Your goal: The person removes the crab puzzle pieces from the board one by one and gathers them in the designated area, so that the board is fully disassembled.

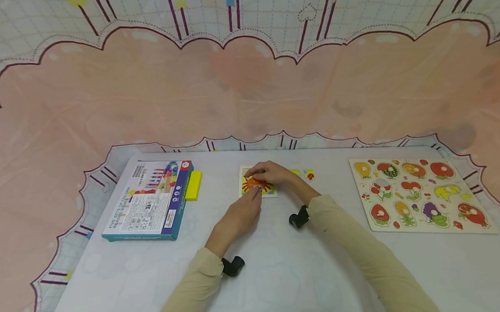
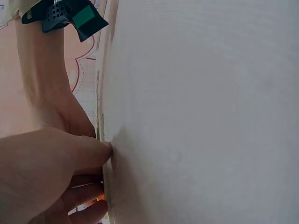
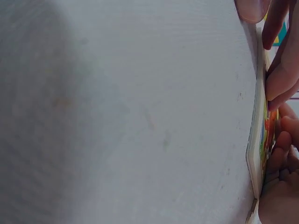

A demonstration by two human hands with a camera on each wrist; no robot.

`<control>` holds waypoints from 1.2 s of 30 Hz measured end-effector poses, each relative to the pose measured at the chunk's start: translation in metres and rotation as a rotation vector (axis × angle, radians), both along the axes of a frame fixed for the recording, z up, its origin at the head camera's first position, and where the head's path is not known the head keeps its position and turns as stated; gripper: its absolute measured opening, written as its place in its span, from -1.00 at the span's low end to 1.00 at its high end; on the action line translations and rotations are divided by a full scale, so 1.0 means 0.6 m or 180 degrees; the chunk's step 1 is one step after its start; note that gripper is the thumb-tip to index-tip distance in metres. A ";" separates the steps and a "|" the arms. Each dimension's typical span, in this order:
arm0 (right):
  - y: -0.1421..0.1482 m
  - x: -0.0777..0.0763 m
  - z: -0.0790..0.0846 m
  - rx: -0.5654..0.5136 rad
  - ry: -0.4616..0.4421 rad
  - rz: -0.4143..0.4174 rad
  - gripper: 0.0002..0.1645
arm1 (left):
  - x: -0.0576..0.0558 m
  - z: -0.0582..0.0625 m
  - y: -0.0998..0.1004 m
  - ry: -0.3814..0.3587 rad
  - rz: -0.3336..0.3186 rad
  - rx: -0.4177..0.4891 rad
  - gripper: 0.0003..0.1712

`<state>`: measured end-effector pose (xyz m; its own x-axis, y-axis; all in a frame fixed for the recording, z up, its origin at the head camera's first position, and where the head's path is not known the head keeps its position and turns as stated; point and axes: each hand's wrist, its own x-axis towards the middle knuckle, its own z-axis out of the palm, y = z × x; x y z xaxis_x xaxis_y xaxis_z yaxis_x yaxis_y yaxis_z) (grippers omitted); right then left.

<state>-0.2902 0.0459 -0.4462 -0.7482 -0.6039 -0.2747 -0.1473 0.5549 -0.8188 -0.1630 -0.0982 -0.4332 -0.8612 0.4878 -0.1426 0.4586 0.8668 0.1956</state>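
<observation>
Far left, a glossy printed carton (image 1: 150, 199) lies flat, its teal edges showing, its long axis running away from the person, and just beside it sits a flat-sided yellow bar (image 1: 193, 186) pointing the same way. In comes the left hand (image 1: 241, 214), fingers reaching forward to the near edge of a small pale board (image 1: 273, 195); whether it pinches or merely presses cannot be told. That board lies mid-table, thin-edged and round-cornered, and on it the orange crab (image 1: 256, 183) stretches left to right, legs fanning out both sides, the way it faces hidden by fingers. Over it bends the right hand (image 1: 272, 172), fingers curved down at the crab, its grip unclear. Beyond that wrist, small yellow-green cards (image 1: 309, 174); far right, a big pale fruit board (image 1: 468, 229), printed with rounded, bright shapes.
</observation>
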 end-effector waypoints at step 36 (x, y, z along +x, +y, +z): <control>-0.013 0.010 -0.014 -0.0276 0.0051 -0.0637 -0.74 | -0.005 0.001 0.000 0.0077 0.0014 0.0188 -0.42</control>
